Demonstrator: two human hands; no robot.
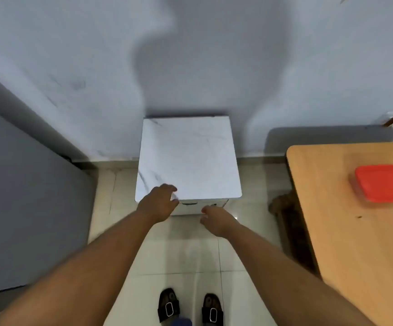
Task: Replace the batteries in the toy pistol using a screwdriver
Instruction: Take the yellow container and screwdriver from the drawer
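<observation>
No toy pistol, batteries or screwdriver show in the head view. A small white marble-patterned cabinet [188, 158] stands against the wall, with a drawer front [200, 206] and a dark handle just under its top. My left hand [159, 202] reaches over the cabinet's front left edge, fingers loosely curled and holding nothing. My right hand [215, 218] hangs in front of the drawer front at the right, fingers bent and relaxed, holding nothing. Whether either hand touches the cabinet I cannot tell.
A wooden table [355, 231] fills the right side, with a clear container under a red lid [382, 183] on it. A grey surface [26, 196] bounds the left. Tiled floor [186, 255] lies between, and my sandalled feet [190, 307] stand at the bottom.
</observation>
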